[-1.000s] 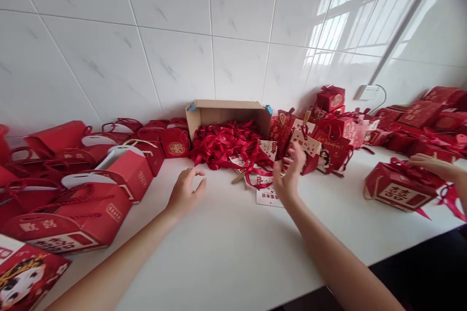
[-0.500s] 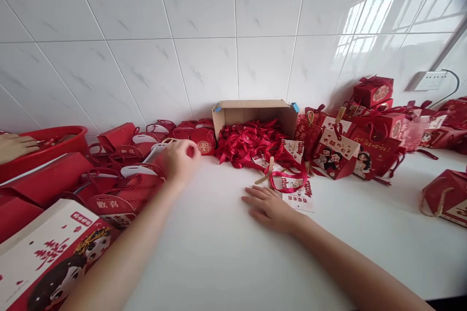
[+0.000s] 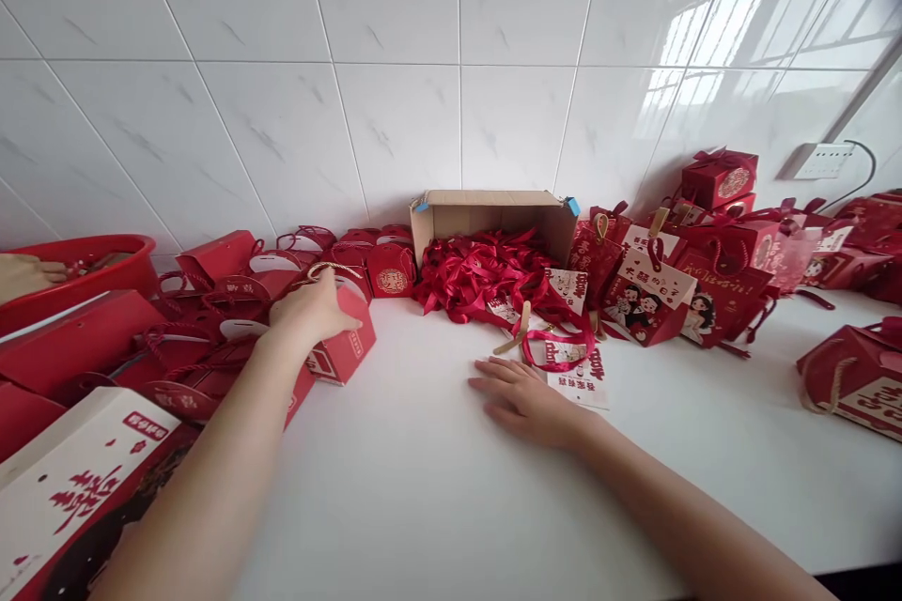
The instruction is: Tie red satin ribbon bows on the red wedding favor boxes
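My left hand [image 3: 310, 312] grips a red gift box [image 3: 348, 338] with a tan rope handle, among the packed red boxes on the left. The thumb presses on the box's near side, and the other fingers are partly hidden behind it. My right hand [image 3: 518, 399] lies flat on the white table [image 3: 409, 479], palm down with its fingers apart. Close to its fingertips are printed paper tags [image 3: 576, 374] and a loop of red ribbon [image 3: 560, 359]. A cardboard box [image 3: 493, 200] lies behind, with a heap of red ribbons [image 3: 479, 277] spilling from it.
Finished-looking red gift boxes [image 3: 645, 300] crowd the right side, with one separate red box [image 3: 852, 380] nearer. At far left, another person's hand [image 3: 28, 274] reaches into a red basin [image 3: 133, 254]. A white printed box [image 3: 85, 479] sits at front left. A tiled wall [image 3: 395, 131] stands behind.
My left hand has moved left and slightly down and has taken hold of the rope-handled red box, which now shows its front faces. My right hand stays flat in place.
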`<state>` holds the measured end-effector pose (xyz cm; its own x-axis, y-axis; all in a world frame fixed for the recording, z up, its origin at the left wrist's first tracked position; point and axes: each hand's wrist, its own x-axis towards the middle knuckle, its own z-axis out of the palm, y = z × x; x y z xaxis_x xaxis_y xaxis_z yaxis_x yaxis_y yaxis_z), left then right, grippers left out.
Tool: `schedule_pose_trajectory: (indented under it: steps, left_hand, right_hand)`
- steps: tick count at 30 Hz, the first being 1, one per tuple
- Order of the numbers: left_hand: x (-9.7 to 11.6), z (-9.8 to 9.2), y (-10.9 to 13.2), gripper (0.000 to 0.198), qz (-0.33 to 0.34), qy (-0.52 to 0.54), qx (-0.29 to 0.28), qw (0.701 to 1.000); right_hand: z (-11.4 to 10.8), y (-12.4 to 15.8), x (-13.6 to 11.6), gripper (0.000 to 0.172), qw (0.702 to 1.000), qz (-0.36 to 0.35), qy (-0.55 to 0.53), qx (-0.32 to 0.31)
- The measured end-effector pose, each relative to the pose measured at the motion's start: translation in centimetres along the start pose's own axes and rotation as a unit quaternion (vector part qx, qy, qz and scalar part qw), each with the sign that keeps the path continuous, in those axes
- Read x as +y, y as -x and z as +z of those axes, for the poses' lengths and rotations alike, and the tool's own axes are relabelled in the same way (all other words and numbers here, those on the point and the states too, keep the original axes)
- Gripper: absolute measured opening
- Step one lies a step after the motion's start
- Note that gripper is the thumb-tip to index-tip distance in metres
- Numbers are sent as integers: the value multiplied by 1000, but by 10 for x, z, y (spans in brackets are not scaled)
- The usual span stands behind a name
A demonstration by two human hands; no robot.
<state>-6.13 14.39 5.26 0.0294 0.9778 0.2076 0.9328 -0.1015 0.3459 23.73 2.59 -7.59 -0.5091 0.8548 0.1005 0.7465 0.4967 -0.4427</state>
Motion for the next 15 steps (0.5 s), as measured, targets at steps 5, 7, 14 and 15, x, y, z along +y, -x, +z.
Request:
schedule_pose_trajectory:
  steps: [5, 7, 14, 15]
  left_hand:
    - [51, 18, 36, 84, 228, -87, -94, 965]
    - [71, 29, 49, 82, 322, -67, -96, 939]
    - [99, 43, 51, 85, 354, -31, -78, 932]
    - [101, 39, 48, 85, 348, -4, -63, 935]
  right_hand:
    - [1, 0, 1, 47, 1000, -7, 1, 5]
    - [2, 0, 1, 48, 1000, -10, -9, 22]
    - [-19, -5, 7, 29, 984, 31, -43, 169]
    - [-29, -8, 9, 29, 979, 50, -38, 194]
